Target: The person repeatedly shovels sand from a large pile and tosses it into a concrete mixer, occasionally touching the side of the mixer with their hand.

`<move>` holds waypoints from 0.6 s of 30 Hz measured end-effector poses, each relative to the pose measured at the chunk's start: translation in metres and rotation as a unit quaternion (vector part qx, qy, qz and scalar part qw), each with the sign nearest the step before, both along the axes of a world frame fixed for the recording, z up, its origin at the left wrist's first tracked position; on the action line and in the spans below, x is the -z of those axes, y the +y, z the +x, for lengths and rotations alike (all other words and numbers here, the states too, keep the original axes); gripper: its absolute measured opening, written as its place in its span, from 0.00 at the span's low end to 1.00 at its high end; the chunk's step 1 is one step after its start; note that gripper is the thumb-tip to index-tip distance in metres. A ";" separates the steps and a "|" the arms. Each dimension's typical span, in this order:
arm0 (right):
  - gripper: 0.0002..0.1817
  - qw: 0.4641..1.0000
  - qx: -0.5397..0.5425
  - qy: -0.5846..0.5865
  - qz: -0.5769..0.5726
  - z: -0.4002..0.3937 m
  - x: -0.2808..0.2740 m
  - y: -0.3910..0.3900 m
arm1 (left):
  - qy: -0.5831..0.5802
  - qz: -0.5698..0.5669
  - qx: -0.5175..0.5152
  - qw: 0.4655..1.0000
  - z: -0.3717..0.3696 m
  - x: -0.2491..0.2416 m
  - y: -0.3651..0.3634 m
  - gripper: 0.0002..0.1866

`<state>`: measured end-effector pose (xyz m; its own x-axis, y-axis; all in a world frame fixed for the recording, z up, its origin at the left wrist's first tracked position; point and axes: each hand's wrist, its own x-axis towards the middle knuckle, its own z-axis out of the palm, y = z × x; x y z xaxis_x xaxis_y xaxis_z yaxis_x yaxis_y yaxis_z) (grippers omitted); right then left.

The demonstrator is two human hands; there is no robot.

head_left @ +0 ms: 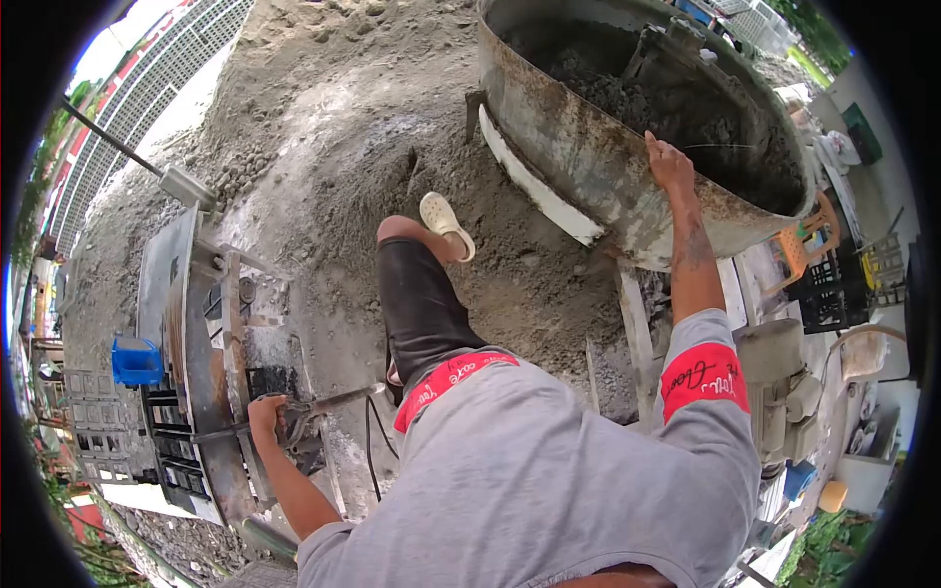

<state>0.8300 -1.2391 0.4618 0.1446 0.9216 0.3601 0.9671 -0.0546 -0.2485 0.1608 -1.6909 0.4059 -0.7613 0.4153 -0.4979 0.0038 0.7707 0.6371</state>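
My right hand (671,165) rests at the rusty rim of a large round metal mixing drum (573,127), its fingers bent over the edge. Inside the drum lies dark grey wet mix (613,90), with a metal mixing arm (676,49) above it. At lower left, my left hand (266,419) is closed around a metal lever (223,432) on a low metal machine (227,377). Its palm side is hidden. A metal pipe (348,398) sticks out from the machine near that hand.
Grey sand and gravel (323,147) cover the ground, piled up at the back. A blue container (136,361) stands on the machine's left side. An electric motor (784,392) and an orange plastic chair (809,240) are at right. A black cable (371,446) hangs by my left leg.
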 end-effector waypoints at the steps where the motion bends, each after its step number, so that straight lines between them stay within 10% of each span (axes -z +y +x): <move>1: 0.35 1.000 -0.006 0.007 -0.011 0.000 0.002 0.001 | -0.021 0.006 -0.020 1.000 -0.003 0.000 0.004 0.07; 18: 0.41 0.995 -0.062 0.068 0.046 -0.006 0.012 0.003 | -0.047 -0.004 -0.045 0.998 -0.032 0.016 0.009 0.06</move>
